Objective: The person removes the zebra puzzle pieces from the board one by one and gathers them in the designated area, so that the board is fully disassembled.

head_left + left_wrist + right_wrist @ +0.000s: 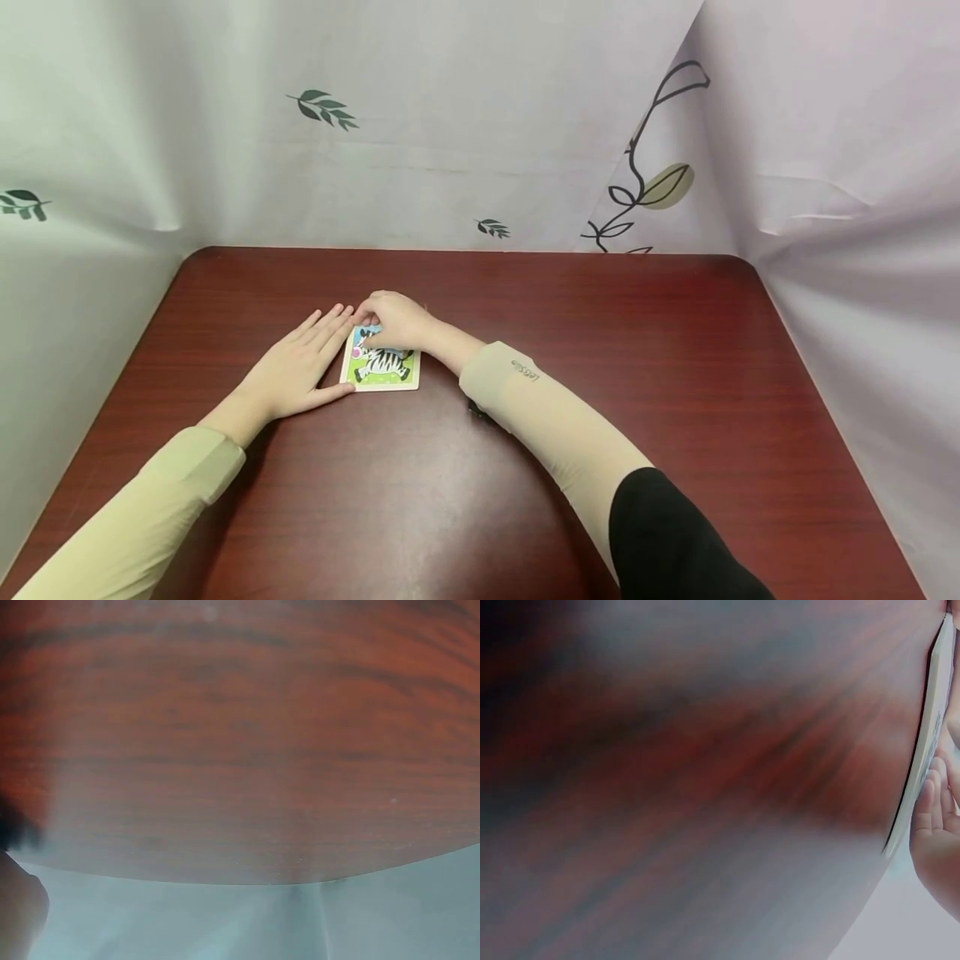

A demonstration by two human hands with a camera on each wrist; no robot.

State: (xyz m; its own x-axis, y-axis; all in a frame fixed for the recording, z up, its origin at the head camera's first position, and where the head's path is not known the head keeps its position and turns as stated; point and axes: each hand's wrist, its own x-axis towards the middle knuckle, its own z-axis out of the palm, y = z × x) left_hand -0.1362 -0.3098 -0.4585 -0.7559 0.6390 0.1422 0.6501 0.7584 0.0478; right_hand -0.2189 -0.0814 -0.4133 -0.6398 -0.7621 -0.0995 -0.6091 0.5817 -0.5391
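A small square zebra puzzle [384, 367] with a white border lies left of the table's middle in the head view. My right hand [397, 321] reaches over its upper part, fingers bent at the top left corner and thumb on the picture, gripping it there. That hand hides the top right of the picture. Flat on the table along the puzzle's left side rests my left hand [296, 371], fingers straight and thumb at the lower left corner. The right wrist view shows the puzzle's pale side edge [922, 742] with left-hand fingers [934, 799] beside it.
The dark red wooden table [570, 333] has rounded far corners. Pale cloth [450, 100] with leaf prints hangs behind it and on both sides. In the left wrist view, the table edge curves above that cloth.
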